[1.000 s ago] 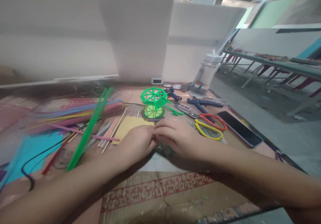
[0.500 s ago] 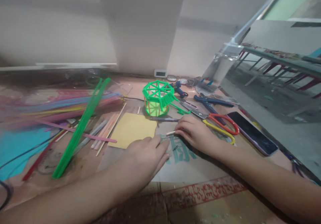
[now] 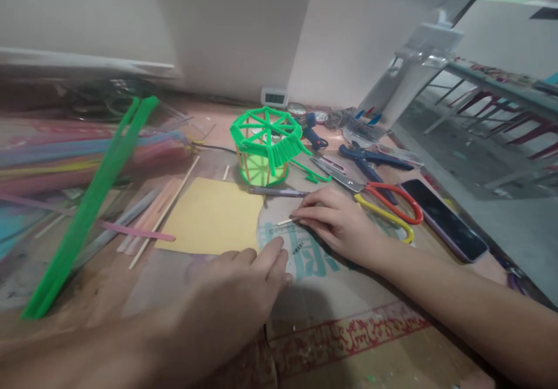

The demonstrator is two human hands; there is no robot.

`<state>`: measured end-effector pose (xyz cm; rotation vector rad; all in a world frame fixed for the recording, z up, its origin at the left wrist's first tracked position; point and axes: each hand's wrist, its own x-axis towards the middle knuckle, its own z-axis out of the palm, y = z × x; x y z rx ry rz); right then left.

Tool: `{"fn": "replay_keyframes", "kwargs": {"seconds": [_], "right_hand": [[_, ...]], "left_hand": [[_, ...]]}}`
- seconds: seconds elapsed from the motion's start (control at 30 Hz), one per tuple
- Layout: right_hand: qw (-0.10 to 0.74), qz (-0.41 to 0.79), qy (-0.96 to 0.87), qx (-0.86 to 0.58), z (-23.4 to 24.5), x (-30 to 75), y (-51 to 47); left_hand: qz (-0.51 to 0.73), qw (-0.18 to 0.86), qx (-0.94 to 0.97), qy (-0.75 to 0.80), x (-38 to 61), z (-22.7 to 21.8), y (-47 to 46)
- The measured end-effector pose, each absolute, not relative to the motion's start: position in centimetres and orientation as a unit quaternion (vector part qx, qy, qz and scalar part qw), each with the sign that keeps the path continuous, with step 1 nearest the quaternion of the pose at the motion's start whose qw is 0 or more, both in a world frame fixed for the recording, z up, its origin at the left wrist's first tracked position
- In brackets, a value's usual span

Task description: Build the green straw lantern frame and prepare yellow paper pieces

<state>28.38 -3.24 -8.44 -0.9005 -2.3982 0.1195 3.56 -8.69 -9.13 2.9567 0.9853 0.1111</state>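
Observation:
My right hand [image 3: 337, 223] pinches a short thin wooden stick [image 3: 285, 222], which pokes out leftward from the fingertips above a plastic sheet with teal lettering [image 3: 307, 261]. Lower and to the left, my left hand [image 3: 244, 284] is raised a little, partly blurred, its fingers loosely bent and nothing visible in them. Just beyond it lies a yellow paper square [image 3: 213, 214]. Behind my hands stands a small green cage-like frame [image 3: 265, 130] with upright sticks, a fringed edge and a hooked green strip at its right. A dark pen-like rod [image 3: 279, 192] lies before it.
Green pipe cleaners [image 3: 91, 203] stand out at left over bundles of coloured ones [image 3: 143, 150]. Scissors with red and yellow handles [image 3: 392, 200], blue pliers [image 3: 375, 162] and a phone [image 3: 442, 220] lie at right. A small digital clock [image 3: 274, 96] and clear container [image 3: 394, 81] stand behind.
The view has shifted, so the tabletop things sit higher, and those at left farther left. My left hand appears lower. The right still pinches the short stick.

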Motion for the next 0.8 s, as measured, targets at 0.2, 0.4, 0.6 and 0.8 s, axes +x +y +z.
{"fn": "replay_keyframes", "kwargs": {"seconds": [0.2, 0.4, 0.6, 0.8], "right_hand": [[0.251, 0.064, -0.896, -0.361, -9.06, 28.5, -3.1], [0.248, 0.067, -0.9, -0.352, -9.0, 27.98, -3.19], [0.235, 0.074, -0.909, -0.337, -8.78, 27.77, -3.29], [0.236, 0.071, -0.912, -0.329, -8.83, 27.68, -3.1]], "left_hand": [[0.05, -0.046, 0.959, 0.274, 3.66, -9.05, -8.54], [0.047, -0.031, 0.957, 0.285, 3.96, -9.04, -8.16], [0.024, 0.021, 0.948, 0.318, 4.07, -9.25, -8.49], [0.051, -0.036, 0.956, 0.286, 4.05, -9.5, -8.46]]}}
